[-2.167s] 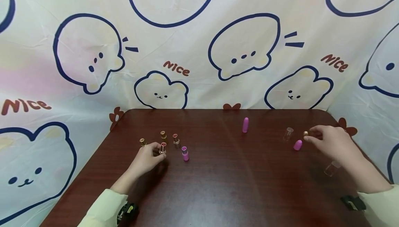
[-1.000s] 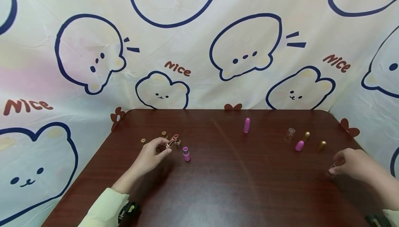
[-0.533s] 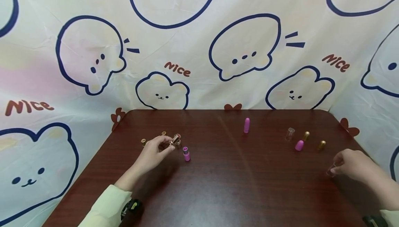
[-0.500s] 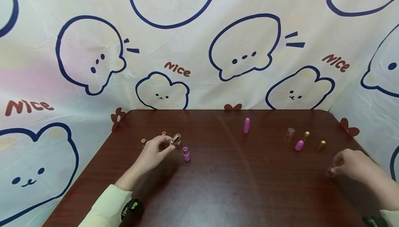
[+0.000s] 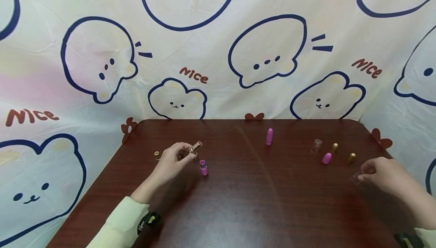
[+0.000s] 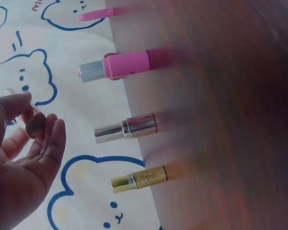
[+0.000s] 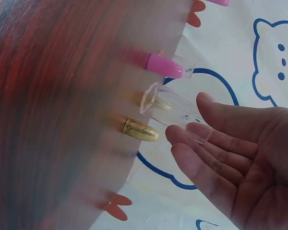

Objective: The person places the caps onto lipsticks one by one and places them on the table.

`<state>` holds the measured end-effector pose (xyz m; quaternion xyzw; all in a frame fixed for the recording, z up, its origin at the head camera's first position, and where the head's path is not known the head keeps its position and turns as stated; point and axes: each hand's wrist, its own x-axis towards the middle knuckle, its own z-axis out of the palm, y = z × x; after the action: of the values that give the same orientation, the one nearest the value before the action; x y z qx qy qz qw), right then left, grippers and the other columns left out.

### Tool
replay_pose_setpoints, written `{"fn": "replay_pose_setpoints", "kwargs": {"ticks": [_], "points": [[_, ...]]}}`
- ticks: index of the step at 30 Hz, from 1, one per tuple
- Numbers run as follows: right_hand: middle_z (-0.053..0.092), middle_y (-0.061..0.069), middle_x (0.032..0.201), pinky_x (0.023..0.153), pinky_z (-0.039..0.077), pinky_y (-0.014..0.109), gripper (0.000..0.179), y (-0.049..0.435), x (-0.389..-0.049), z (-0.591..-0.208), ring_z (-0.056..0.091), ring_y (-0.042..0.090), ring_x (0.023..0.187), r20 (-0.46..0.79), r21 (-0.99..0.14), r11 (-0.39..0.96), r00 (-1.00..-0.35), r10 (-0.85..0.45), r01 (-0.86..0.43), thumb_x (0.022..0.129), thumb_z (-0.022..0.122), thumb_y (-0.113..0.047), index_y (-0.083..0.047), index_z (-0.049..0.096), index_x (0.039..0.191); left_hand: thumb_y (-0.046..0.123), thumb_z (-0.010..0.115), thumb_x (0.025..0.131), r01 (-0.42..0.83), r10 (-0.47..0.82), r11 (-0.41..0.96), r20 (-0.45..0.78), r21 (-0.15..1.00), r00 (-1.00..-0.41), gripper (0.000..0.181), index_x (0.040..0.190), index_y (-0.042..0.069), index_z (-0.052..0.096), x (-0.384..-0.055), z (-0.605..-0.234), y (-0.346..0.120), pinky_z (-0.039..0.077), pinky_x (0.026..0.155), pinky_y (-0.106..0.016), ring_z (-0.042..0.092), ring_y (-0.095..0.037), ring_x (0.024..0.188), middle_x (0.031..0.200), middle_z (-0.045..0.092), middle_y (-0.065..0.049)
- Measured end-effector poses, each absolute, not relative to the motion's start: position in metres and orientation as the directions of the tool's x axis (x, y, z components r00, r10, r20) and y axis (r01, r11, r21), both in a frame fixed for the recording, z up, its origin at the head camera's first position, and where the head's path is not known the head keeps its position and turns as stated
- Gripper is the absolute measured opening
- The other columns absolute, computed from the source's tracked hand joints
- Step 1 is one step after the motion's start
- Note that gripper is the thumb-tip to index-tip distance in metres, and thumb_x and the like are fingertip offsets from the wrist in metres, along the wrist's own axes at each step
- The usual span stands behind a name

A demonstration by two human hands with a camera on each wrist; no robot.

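The hands are well apart over a dark brown table [image 5: 245,206], and each grips something. The left hand [image 5: 171,161] pinches a lipstick tube [image 5: 195,147] between thumb and fingers, on the left side of the table and raised off its surface. The tube is slim, shiny and rose-gold, tilted so that its reddish open end points up and away to the right; from the left wrist its base shows as a dull brown, round-cornered face, and the rest is mostly hidden by the fingers. The right hand [image 5: 388,176], over the right side, holds a clear cap [image 7: 180,109] at its closed end. The cap is a see-through cylinder with a thick, glinting rim turned toward the table and small dark lettering, too small to read, on its side. Near the left hand stand a magenta lipstick [image 6: 128,64] with a silvery collar, a metallic lipstick [image 6: 126,128] with a bright polished upper half, and a gold lipstick [image 6: 139,179] with a speckled lower half. Beyond the right hand are a pink cap [image 7: 165,66], a patterned gold cap [image 7: 140,130], a second gold cap [image 5: 334,148] and another clear cap [image 5: 316,146]. A pink tube [image 5: 269,137] stands upright near the far edge.
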<state>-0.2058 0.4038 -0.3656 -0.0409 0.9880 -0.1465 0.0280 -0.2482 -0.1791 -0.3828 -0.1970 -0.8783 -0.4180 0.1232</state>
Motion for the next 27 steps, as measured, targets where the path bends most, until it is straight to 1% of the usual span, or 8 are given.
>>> {"fn": "replay_pose_setpoints", "kwargs": {"ticks": [6, 9, 11, 16, 19, 23, 27], "points": [[0.066, 0.012, 0.076, 0.065, 0.048, 0.053, 0.028, 0.396, -0.205, -0.362, 0.061, 0.033, 0.072, 0.010, -0.317, 0.945, -0.997, -0.083, -0.082, 0.080, 0.078, -0.017, 0.008, 0.067, 0.088, 0.009, 0.073, 0.088, 0.439, 0.232, 0.562, 0.376, 0.701, -0.897, 0.016, 0.102, 0.007, 0.066, -0.250, -0.380, -0.176, 0.046, 0.066, -0.027, 0.053, -0.017, 0.077, 0.087, 0.056, -0.002], [0.067, 0.012, 0.078, 0.065, 0.049, 0.053, 0.030, 0.391, -0.204, -0.361, 0.062, 0.031, 0.072, 0.015, -0.337, 0.938, -0.997, -0.077, -0.078, 0.080, 0.078, -0.019, 0.008, 0.068, 0.090, 0.009, 0.072, 0.088, 0.431, 0.227, 0.555, 0.369, 0.712, -0.901, 0.016, 0.103, 0.007, 0.066, -0.250, -0.379, -0.174, 0.046, 0.066, -0.027, 0.052, -0.018, 0.078, 0.088, 0.055, -0.003], [0.067, 0.011, 0.079, 0.065, 0.050, 0.050, 0.033, 0.388, -0.204, -0.360, 0.062, 0.029, 0.072, 0.012, -0.368, 0.927, -0.997, -0.071, -0.070, 0.081, 0.078, -0.021, 0.008, 0.068, 0.093, 0.009, 0.072, 0.088, 0.429, 0.227, 0.549, 0.366, 0.717, -0.902, 0.016, 0.103, 0.007, 0.066, -0.250, -0.378, -0.172, 0.046, 0.067, -0.027, 0.052, -0.018, 0.079, 0.088, 0.055, -0.003], [0.069, 0.012, 0.085, 0.062, 0.054, 0.041, 0.039, 0.375, -0.203, -0.359, 0.064, 0.027, 0.075, 0.020, -0.485, 0.872, -0.998, -0.065, -0.066, 0.084, 0.077, -0.024, 0.009, 0.066, 0.104, 0.008, 0.072, 0.088, 0.439, 0.227, 0.538, 0.378, 0.719, -0.898, 0.016, 0.103, 0.006, 0.066, -0.251, -0.376, -0.169, 0.046, 0.067, -0.028, 0.052, -0.017, 0.079, 0.088, 0.054, -0.003], [0.070, 0.012, 0.088, 0.063, 0.055, 0.038, 0.043, 0.366, -0.203, -0.359, 0.064, 0.027, 0.078, 0.032, -0.544, 0.837, -0.998, -0.054, -0.063, 0.086, 0.075, -0.027, 0.008, 0.065, 0.109, 0.008, 0.072, 0.088, 0.442, 0.225, 0.531, 0.383, 0.723, -0.896, 0.016, 0.102, 0.006, 0.066, -0.252, -0.374, -0.166, 0.047, 0.067, -0.027, 0.052, -0.017, 0.079, 0.088, 0.053, -0.003], [0.070, 0.014, 0.093, 0.064, 0.055, 0.034, 0.047, 0.356, -0.205, -0.358, 0.065, 0.026, 0.081, 0.056, -0.594, 0.802, -0.998, -0.036, -0.063, 0.088, 0.073, -0.032, 0.006, 0.064, 0.114, 0.007, 0.073, 0.087, 0.439, 0.223, 0.519, 0.380, 0.733, -0.898, 0.017, 0.103, 0.004, 0.067, -0.252, -0.372, -0.164, 0.047, 0.066, -0.026, 0.052, -0.018, 0.079, 0.088, 0.053, -0.004], [0.070, 0.018, 0.099, 0.063, 0.053, 0.027, 0.049, 0.346, -0.208, -0.355, 0.066, 0.026, 0.083, 0.103, -0.626, 0.774, -0.994, -0.035, -0.092, 0.088, 0.072, -0.034, 0.004, 0.063, 0.118, 0.008, 0.073, 0.087, 0.432, 0.216, 0.499, 0.375, 0.751, -0.902, 0.017, 0.103, 0.005, 0.067, -0.253, -0.371, -0.161, 0.049, 0.063, -0.027, 0.054, -0.020, 0.078, 0.088, 0.053, -0.005]]}}
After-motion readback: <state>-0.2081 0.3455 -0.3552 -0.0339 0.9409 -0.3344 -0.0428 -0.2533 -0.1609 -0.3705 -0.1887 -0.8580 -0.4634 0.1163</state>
